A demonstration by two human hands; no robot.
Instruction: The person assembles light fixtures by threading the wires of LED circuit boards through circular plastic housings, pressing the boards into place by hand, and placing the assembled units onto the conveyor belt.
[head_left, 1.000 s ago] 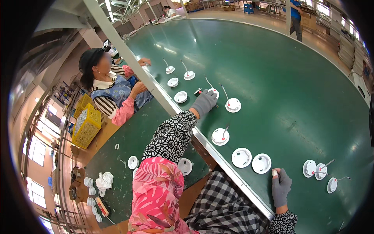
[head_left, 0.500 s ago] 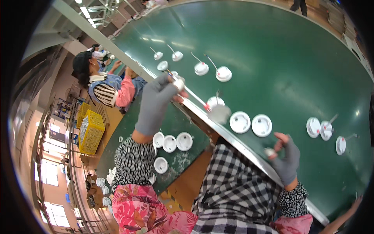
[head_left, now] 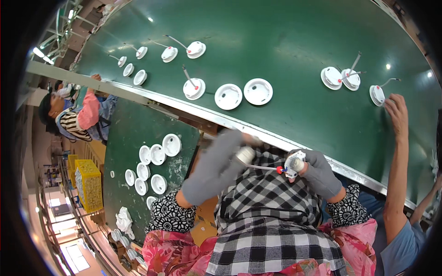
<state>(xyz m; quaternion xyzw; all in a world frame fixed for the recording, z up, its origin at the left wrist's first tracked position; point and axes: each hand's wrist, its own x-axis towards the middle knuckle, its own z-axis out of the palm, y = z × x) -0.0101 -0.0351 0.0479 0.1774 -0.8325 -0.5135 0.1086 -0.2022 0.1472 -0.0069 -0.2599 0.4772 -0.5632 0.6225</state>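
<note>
Above my lap, my right hand (head_left: 317, 173), in a grey half-finger glove, is closed on a small white plastic fitting (head_left: 293, 163). A red grommet (head_left: 280, 169) sits at the fitting's left side, and a white cable (head_left: 264, 167) runs from it toward my left hand. My left hand (head_left: 218, 161), gloved alike and blurred by motion, is closed at the cable's far end around thumb level; its fingertips are smeared. Just beyond the table edge lie two white round housings (head_left: 228, 96) without cables, beside a white disc (head_left: 194, 89) with a red grommet and upright cable.
A metal rail (head_left: 239, 123) borders the green table. A co-worker's bare hand (head_left: 397, 110) touches a cabled disc (head_left: 377, 95) at right. More white cups (head_left: 158, 155) lie on a lower green table at left. A person (head_left: 73, 112) works beyond; a yellow crate (head_left: 88, 184) stands left.
The cable and its fitting have come from over the table edge to above my lap. My right hand has come back and taken the fitting. A co-worker's arm now reaches in at right.
</note>
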